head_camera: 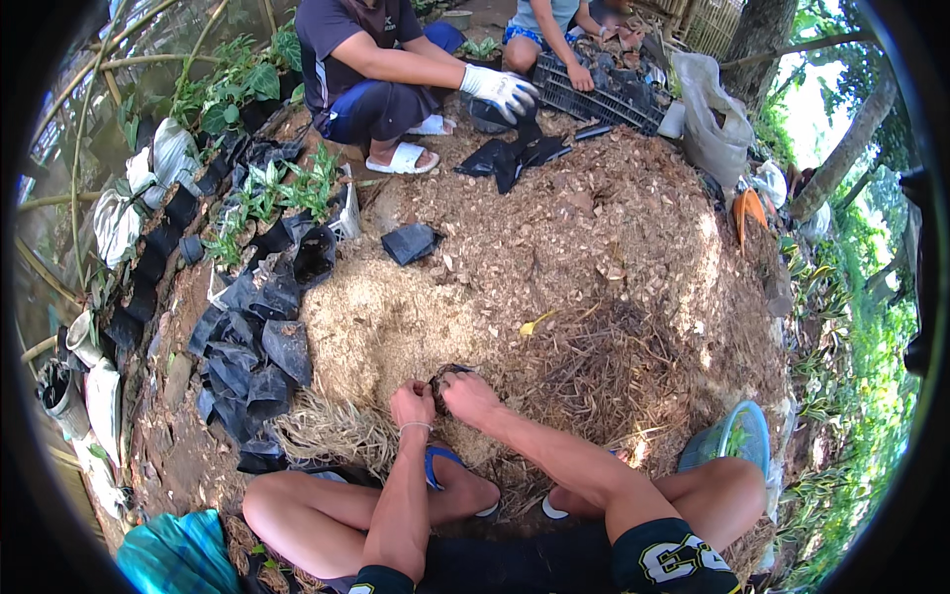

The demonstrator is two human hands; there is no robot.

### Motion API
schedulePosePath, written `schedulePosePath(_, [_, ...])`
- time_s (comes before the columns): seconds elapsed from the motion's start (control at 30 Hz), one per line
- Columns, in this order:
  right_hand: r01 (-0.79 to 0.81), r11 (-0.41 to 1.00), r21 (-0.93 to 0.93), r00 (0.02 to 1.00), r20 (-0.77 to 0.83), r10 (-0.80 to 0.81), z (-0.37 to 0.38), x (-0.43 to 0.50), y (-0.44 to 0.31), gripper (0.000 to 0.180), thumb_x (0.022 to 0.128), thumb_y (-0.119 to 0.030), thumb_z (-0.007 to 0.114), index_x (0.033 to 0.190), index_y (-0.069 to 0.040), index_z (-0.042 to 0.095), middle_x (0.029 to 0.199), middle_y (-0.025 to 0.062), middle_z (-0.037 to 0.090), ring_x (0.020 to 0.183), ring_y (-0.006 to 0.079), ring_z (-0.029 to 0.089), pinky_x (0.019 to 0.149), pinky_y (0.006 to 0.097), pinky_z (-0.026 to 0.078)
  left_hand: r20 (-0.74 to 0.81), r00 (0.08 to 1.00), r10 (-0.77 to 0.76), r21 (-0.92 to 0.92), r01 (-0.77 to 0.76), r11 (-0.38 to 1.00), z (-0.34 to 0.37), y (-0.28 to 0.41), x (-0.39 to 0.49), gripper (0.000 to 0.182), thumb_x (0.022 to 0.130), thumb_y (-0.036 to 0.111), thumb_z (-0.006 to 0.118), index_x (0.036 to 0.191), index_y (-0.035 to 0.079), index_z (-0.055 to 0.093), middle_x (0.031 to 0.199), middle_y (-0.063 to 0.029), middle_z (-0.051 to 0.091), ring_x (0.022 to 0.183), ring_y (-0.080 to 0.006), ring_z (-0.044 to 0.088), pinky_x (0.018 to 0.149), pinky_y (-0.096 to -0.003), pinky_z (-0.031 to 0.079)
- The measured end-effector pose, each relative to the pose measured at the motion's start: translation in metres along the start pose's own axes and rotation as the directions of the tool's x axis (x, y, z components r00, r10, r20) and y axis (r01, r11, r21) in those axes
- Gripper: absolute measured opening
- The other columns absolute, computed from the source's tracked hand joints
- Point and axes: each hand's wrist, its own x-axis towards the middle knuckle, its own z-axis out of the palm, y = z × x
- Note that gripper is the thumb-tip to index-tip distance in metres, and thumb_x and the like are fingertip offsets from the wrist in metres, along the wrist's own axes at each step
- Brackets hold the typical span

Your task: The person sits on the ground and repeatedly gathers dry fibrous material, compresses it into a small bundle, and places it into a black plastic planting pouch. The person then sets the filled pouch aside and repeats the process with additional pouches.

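Note:
Low in front of me, my left hand (pixel 413 405) and my right hand (pixel 467 398) grip the rim of a small dark bag (pixel 444 377), which looks like a black plastic planting bag. The hands partly cover it, and its contents cannot be made out. Pale sawdust-like material (pixel 378 312) lies beyond my left hand, with wood chips (pixel 549 230) farther off. A heap of dark dry fibres (pixel 608 364) is right of my right hand. Pale dry grass (pixel 334 434) lies left of my left wrist.
Many black plastic bags (pixel 252 356) are piled at left, near potted leafy plants (pixel 297 182). One black bag (pixel 410 243) lies on the chips. Across from me a person in white gloves (pixel 499 90) crouches; another touches a black crate (pixel 594 93). A blue basket (pixel 731 438) stands by my right knee.

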Motion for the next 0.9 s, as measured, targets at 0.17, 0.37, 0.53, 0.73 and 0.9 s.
schedulePosePath(0.17, [0.153, 0.973, -0.175, 0.943, -0.27, -0.197, 0.022, -0.009, -0.004, 0.053, 0.095, -0.013, 0.053, 0.144, 0.008, 0.055, 0.154, 0.0207, 0.053, 0.142, 0.035, 0.053, 0.117, 0.0441, 0.043, -0.028, 0.999, -0.031, -0.052, 0.03, 0.998, 0.002, 0.0, 0.0, 0.013, 0.084, 0.012, 0.077, 0.091, 0.002, 0.08, 0.084, -0.0187, 0.077, 0.08, -0.0332, 0.076, 0.081, -0.0425, 0.058])
schedulePosePath(0.37, [-0.046, 0.997, -0.058, 0.992, -0.117, 0.039, 0.049, -0.009, 0.002, 0.056, 0.099, -0.012, 0.046, 0.152, 0.008, 0.047, 0.163, 0.0231, 0.043, 0.146, 0.0374, 0.049, 0.12, 0.0452, 0.04, -0.012, 1.0, -0.007, -0.008, 0.007, 1.0, 0.004, -0.001, 0.001, 0.011, 0.087, 0.011, 0.077, 0.093, 0.002, 0.078, 0.087, -0.0174, 0.077, 0.083, -0.0331, 0.076, 0.08, -0.0419, 0.058])
schedulePosePath(0.53, [-0.096, 0.995, 0.037, 0.99, -0.098, 0.099, 0.037, 0.006, -0.006, 0.051, 0.1, -0.012, 0.046, 0.147, 0.008, 0.052, 0.156, 0.0242, 0.051, 0.14, 0.038, 0.055, 0.116, 0.0467, 0.045, -0.036, 0.999, 0.028, -0.049, -0.03, 0.998, 0.006, -0.004, -0.001, 0.012, 0.086, 0.011, 0.077, 0.093, 0.001, 0.077, 0.084, -0.0186, 0.077, 0.079, -0.034, 0.075, 0.078, -0.0428, 0.059])
schedulePosePath(0.73, [0.095, 0.982, -0.163, 0.982, -0.148, -0.12, 0.038, -0.009, -0.011, 0.054, 0.096, -0.013, 0.052, 0.146, 0.007, 0.053, 0.157, 0.0237, 0.05, 0.145, 0.037, 0.05, 0.12, 0.0454, 0.041, -0.037, 0.999, 0.009, 0.033, -0.008, 0.999, 0.01, -0.019, -0.005, 0.018, 0.082, 0.015, 0.08, 0.094, 0.002, 0.076, 0.083, -0.016, 0.076, 0.081, -0.0327, 0.075, 0.08, -0.0436, 0.059])
schedulePosePath(0.9, [-0.009, 0.997, -0.075, 0.995, -0.096, 0.002, 0.04, -0.012, -0.007, 0.056, 0.096, -0.012, 0.05, 0.151, 0.004, 0.051, 0.161, 0.0208, 0.046, 0.149, 0.0354, 0.046, 0.123, 0.0439, 0.037, -0.032, 0.999, 0.034, -0.048, -0.036, 0.998, 0.016, -0.021, -0.003, 0.017, 0.081, 0.013, 0.08, 0.09, 0.0, 0.075, 0.079, -0.0167, 0.075, 0.075, -0.0311, 0.074, 0.075, -0.042, 0.058])
